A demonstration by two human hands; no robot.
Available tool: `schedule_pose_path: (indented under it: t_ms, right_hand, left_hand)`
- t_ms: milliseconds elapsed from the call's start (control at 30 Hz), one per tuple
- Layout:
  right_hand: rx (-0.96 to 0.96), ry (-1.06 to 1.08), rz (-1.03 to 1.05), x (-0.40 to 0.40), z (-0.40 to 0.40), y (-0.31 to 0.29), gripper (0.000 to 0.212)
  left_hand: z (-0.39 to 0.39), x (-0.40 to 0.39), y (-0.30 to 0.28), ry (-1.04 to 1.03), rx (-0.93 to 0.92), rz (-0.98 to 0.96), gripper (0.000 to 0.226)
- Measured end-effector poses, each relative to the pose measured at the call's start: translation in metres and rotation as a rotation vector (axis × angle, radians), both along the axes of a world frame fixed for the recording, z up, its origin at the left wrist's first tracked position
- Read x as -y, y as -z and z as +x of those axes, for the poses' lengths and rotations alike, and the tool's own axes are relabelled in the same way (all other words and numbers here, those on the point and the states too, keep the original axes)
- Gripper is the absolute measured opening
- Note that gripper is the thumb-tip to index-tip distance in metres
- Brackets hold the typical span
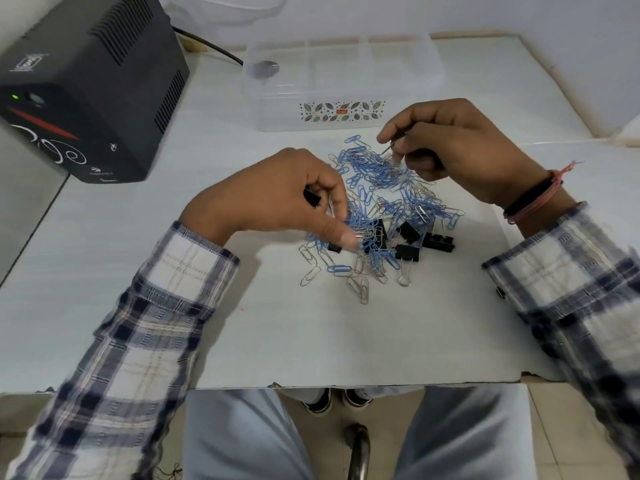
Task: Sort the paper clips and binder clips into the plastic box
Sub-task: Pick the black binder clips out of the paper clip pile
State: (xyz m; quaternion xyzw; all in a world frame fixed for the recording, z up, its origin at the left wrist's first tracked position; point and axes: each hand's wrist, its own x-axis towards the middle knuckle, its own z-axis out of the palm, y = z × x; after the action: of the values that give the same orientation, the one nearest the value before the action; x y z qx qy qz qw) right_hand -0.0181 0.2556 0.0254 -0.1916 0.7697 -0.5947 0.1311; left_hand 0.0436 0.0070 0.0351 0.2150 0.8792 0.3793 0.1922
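A tangled heap of blue and silver paper clips (384,188) lies mid-table, with several black binder clips (438,241) along its near edge. My left hand (277,199) rests on the heap's left side, fingers closed around a black binder clip (312,197). My right hand (457,147) hovers over the heap's far right, pinching a binder clip (394,142) by its wire handle. The clear plastic box (343,112) with compartments stands behind the heap; a dark item (265,68) lies in its left compartment.
A black power unit (86,88) with a green light sits at the far left, its cable (211,46) running behind the box. The white table's front edge (346,386) is near my knees. A wall closes off the back and right.
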Motion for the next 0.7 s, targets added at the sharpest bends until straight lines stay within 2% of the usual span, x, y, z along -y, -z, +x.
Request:
schedule_pose_path:
  t_ms: [100, 300, 433, 600, 700]
  right_hand:
    - [0.058, -0.037, -0.012, 0.0, 0.001, 0.0, 0.017]
    - [0.063, -0.138, 0.006, -0.003, 0.004, -0.002, 0.003]
    - [0.075, -0.201, 0.136, -0.006, 0.005, -0.002, 0.017]
    - [0.015, -0.389, 0.452, -0.006, 0.01, -0.003, 0.026]
    - [0.002, -0.431, 0.502, -0.003, 0.012, -0.004, 0.034]
  left_hand:
    - [0.001, -0.003, 0.003, 0.095, 0.01, -0.133, 0.036]
    - [-0.003, 0.0, 0.007, 0.07, 0.004, -0.14, 0.028]
    - [-0.004, 0.006, 0.008, 0.034, 0.055, -0.091, 0.03]
    - [-0.005, 0.011, 0.006, -0.004, 0.101, 0.04, 0.031]
    - [-0.005, 0.012, 0.005, -0.032, 0.077, 0.107, 0.029]
